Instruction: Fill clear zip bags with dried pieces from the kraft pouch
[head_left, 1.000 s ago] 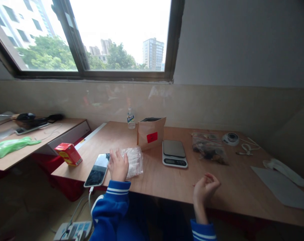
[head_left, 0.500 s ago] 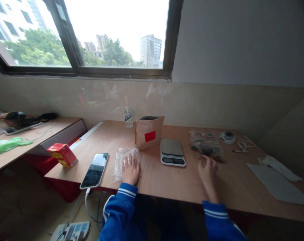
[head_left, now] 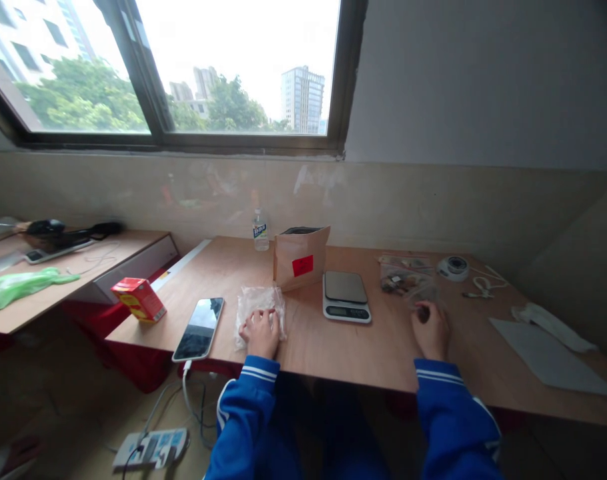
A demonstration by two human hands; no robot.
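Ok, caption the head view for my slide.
Left hand on clear plastic, right hand at filled bags, scale between the hands.

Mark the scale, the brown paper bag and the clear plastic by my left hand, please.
Scale (head_left: 346, 291): head view, on its weighing plate.
Brown paper bag (head_left: 301, 249): head view, on its front panel.
Clear plastic (head_left: 259, 299): head view, on its far part.

The nearer worktop (head_left: 328, 350) counts two hands (head_left: 264, 333), one phone (head_left: 199, 330), one red box (head_left: 139, 300), one bottle (head_left: 260, 233), one paper bag (head_left: 301, 248), one scale (head_left: 347, 298), one dome camera (head_left: 452, 268), and clear bags (head_left: 251, 302) too bunched to number.
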